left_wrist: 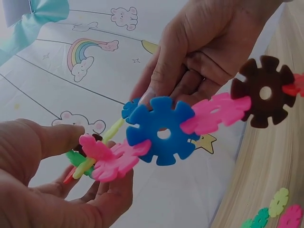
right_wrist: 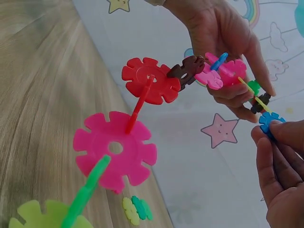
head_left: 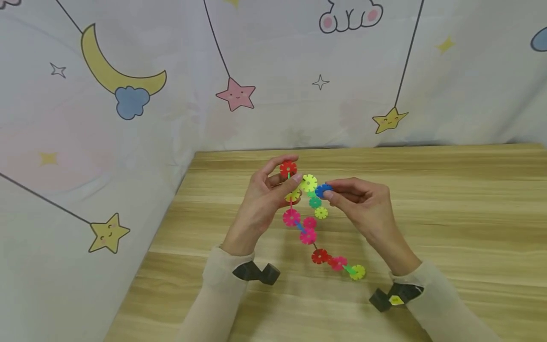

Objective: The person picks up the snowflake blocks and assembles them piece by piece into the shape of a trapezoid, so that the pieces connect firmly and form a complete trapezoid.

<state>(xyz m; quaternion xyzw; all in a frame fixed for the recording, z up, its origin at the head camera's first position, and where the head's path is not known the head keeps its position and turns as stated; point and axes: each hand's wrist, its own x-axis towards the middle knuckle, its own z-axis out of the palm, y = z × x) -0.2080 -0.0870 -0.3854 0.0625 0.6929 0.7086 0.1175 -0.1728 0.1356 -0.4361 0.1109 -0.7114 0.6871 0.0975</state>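
Above a wood-grained table (head_left: 461,209), a chain of notched, flat plastic discs (head_left: 308,236) stretches — left hand (head_left: 266,194), raised, gripping its far end; right hand (head_left: 368,205) pinching a blue disc (head_left: 322,190).

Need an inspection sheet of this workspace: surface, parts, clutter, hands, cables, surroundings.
Surface: wood-grain tabletop.
Job's things: chain of notched discs, raised off the tabletop; blue disc at a yellow disc near the left hand, whether slotted in can't be told; other discs lie on the tabletop.
Clutter: nothing seen.
Grippers: bare hands; left grips the chain, right hand pinches the blue disc; black devices on both wrists.
Cables: nothing seen.
Surroundings: cartoon-print backdrop; teal item at left wrist view's corner, unidentified.
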